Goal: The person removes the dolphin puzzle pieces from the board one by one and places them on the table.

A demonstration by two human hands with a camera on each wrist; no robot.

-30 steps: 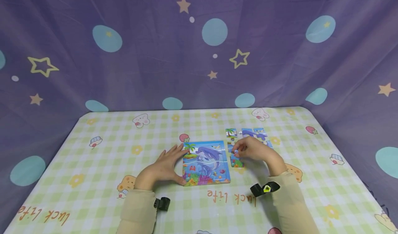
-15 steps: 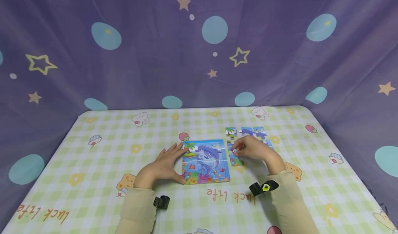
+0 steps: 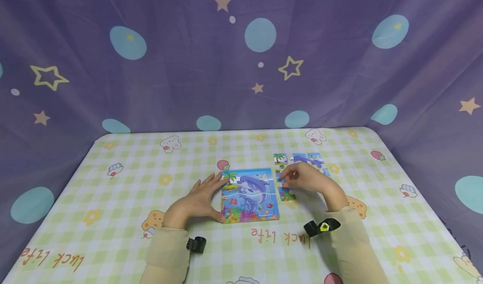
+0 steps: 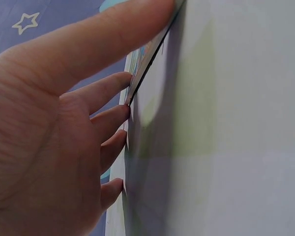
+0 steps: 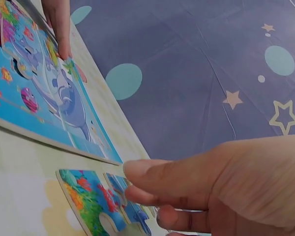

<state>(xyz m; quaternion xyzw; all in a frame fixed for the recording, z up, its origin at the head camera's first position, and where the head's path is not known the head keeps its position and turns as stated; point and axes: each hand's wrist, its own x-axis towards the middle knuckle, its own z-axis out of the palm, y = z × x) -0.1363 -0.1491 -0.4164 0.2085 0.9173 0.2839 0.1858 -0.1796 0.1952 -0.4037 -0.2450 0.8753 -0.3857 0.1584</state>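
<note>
A square dolphin puzzle board [image 3: 274,194] lies flat in mid-table, its sea picture facing up. Along its left edge rests my left hand [image 3: 197,201], fingers spread and fairly straight. The thumb touches the near corner and the index finger reaches the far corner; in the left wrist view the fingertips meet the board's thin edge. To the right of the board, my right hand [image 3: 307,177] pinches a small blue puzzle piece [image 5: 119,189] low over the table, its curled fingers partly covering it. Right beside that lies a coral-coloured puzzle piece [image 3: 286,194] with a notched side.
Several more puzzle pieces are laid out behind the right hand, among them a palm-tree piece [image 3: 280,158] and a dolphin piece [image 3: 302,160]; the hand hides some. A checked tablecloth [image 3: 124,208] covers the table, and a purple curtain [image 3: 170,87] hangs behind it.
The right fingers have shifted slightly away from the body with the blue piece, showing more of the coral piece. My left hand and the board stay in place.
</note>
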